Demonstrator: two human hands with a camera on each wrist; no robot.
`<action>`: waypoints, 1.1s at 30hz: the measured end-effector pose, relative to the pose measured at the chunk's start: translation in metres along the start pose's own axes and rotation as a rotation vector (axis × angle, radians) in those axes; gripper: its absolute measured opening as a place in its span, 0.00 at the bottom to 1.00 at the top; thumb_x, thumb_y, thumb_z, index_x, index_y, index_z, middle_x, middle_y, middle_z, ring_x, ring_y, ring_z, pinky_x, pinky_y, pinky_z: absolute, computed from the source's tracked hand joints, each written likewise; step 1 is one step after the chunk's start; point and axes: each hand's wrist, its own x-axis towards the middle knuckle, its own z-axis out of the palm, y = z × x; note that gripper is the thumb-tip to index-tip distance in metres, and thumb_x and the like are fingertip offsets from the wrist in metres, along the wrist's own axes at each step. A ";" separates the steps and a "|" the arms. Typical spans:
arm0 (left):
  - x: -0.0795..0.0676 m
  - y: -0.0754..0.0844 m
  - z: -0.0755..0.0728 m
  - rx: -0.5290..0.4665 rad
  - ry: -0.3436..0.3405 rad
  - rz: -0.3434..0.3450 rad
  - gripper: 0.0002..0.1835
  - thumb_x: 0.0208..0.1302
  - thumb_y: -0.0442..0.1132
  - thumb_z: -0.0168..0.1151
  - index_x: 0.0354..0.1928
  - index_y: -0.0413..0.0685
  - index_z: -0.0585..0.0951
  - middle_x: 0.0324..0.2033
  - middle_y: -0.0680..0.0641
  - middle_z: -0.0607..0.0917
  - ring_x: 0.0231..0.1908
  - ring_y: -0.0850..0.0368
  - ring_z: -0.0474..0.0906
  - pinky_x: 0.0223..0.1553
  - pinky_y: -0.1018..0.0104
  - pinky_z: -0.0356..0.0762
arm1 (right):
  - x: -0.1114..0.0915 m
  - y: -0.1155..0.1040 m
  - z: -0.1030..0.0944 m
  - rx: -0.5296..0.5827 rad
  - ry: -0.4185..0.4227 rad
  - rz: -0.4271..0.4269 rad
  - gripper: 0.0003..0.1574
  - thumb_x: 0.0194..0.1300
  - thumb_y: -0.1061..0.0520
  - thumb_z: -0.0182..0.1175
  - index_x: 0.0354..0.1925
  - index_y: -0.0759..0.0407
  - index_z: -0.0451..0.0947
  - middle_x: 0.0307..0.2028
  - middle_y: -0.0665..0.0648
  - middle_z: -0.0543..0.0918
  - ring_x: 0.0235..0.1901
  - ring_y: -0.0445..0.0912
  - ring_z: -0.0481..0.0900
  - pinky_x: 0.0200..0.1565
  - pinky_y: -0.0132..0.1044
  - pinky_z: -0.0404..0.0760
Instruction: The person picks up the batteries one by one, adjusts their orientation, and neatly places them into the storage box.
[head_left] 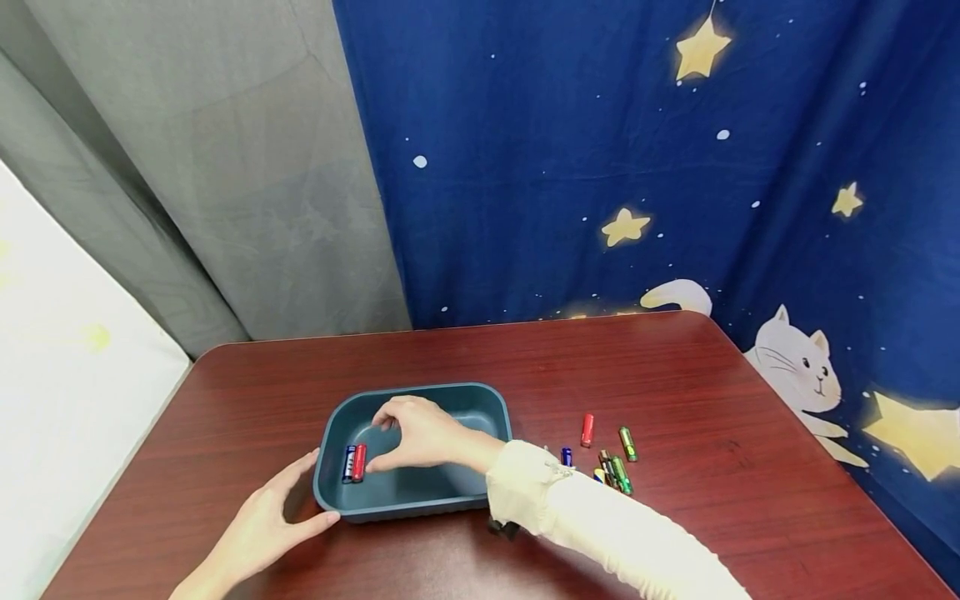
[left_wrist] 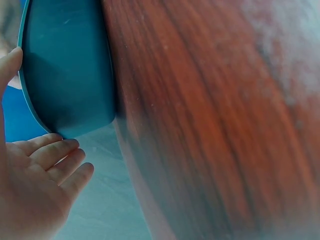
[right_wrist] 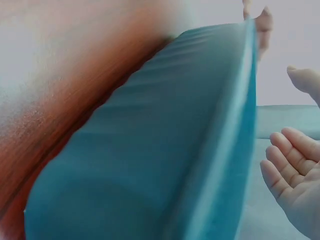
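We log a red battery (head_left: 360,462) and blue battery (head_left: 348,464) at nine o'clock inside the tray (head_left: 450,492). Right hand (head_left: 423,433): beside them, grip half-open, empty. Left hand (head_left: 266,517): grip spread, touching the tray's eight o'clock corner. Worktop (head_left: 375,358), three o'clock: loose batteries (head_left: 621,475).

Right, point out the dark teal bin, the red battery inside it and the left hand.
Dark teal bin (head_left: 412,487): head view, on its bare inside floor.
Red battery (head_left: 360,463) in the bin: head view, middle of its side.
Left hand (head_left: 261,522): head view, middle of the hand.
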 end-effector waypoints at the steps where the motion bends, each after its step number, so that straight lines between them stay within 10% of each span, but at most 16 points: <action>1: 0.000 0.000 0.001 0.001 -0.001 -0.002 0.48 0.46 0.64 0.64 0.64 0.42 0.64 0.59 0.38 0.71 0.57 0.40 0.68 0.51 0.40 0.70 | -0.004 0.000 -0.004 0.013 0.011 -0.011 0.32 0.46 0.38 0.68 0.46 0.53 0.77 0.39 0.47 0.80 0.39 0.35 0.75 0.41 0.20 0.72; 14: -0.003 0.000 0.001 0.001 0.016 -0.002 0.48 0.46 0.64 0.64 0.64 0.42 0.64 0.59 0.39 0.71 0.57 0.40 0.68 0.51 0.40 0.70 | -0.042 0.034 -0.052 0.138 0.221 -0.037 0.28 0.42 0.47 0.72 0.42 0.54 0.78 0.35 0.47 0.79 0.36 0.38 0.75 0.36 0.28 0.76; 33: -0.002 0.000 0.002 0.009 0.003 -0.016 0.49 0.45 0.65 0.64 0.64 0.41 0.64 0.59 0.38 0.70 0.57 0.40 0.68 0.51 0.41 0.70 | -0.104 0.103 -0.084 0.204 0.404 0.137 0.28 0.43 0.53 0.73 0.44 0.57 0.77 0.36 0.52 0.81 0.36 0.43 0.76 0.39 0.41 0.79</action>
